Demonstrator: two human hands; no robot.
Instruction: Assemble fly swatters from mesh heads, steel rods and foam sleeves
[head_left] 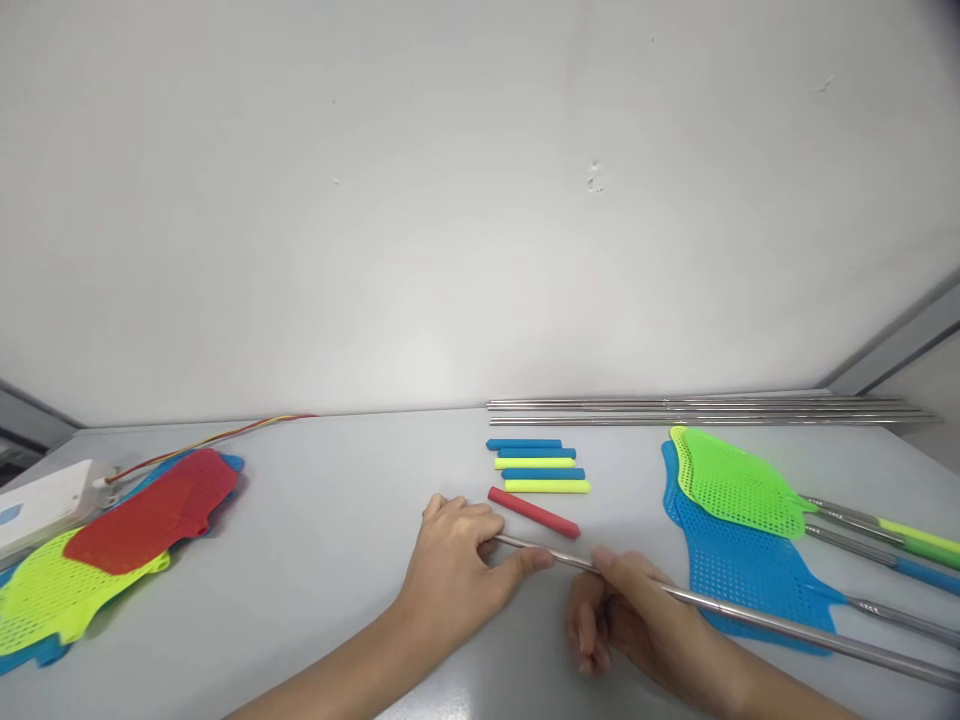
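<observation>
My left hand (457,560) is closed around the thin end of a metal telescopic rod (765,612), its thumb lying along the shaft. Farther along the same rod, my right hand (637,610) grips it between thumb and fingers. The rod slants down to the right and leaves the view at the right edge. Just beyond my hands lies a red handle sleeve (534,512), tilted on the table. Several blue and yellow sleeves (546,487) lie in a row behind it.
Green and blue fly swatters (739,485) on metal rods lie at the right, partly under the held rod. Several bare metal rods (637,406) lie along the wall. Loose swatter heads (150,515), a white box (52,505) and thin wires (217,440) are at the left.
</observation>
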